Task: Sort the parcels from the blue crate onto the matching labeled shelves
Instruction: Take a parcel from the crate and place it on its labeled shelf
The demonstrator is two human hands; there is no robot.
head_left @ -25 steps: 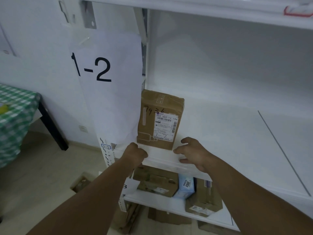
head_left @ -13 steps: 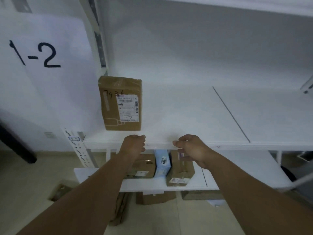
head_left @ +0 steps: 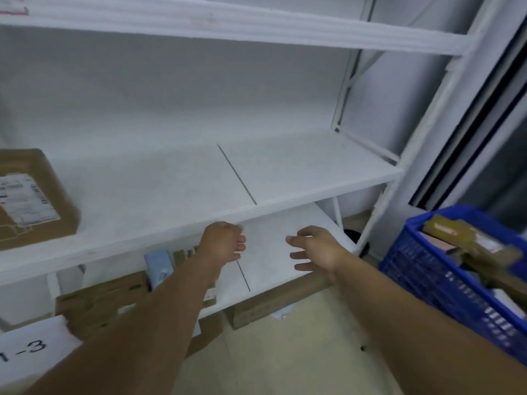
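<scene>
The person faces a white shelf rack. The left hand (head_left: 224,243) is in the air just in front of the edge of the middle shelf (head_left: 171,192). Its fingers are curled toward the palm and it holds nothing. The right hand (head_left: 315,249) is beside it, a little lower and apart from it. Its fingers are spread and relaxed, and it also holds nothing. Behind both hands is the lower shelf (head_left: 273,252).

At the far left of the middle shelf, 1 brown parcel (head_left: 54,195) lies flat, partly cut by the picture edge. On its top is a white shipping label (head_left: 21,199) with barcodes, but the print is too blurred to read.

The blue crate (head_left: 433,280) is at the right, close to the right forearm. Inside it are several brown parcels (head_left: 467,238), and the writing on them cannot be read.

At the lower left, a white paper sign (head_left: 25,349) carries the handwritten text "1-3". On the lower shelf, a light blue parcel (head_left: 159,266) stands next to brown boxes (head_left: 99,303). Its print is also unreadable. Under this shelf, 1 more brown box (head_left: 268,303) lies on the beige floor (head_left: 285,363).
</scene>
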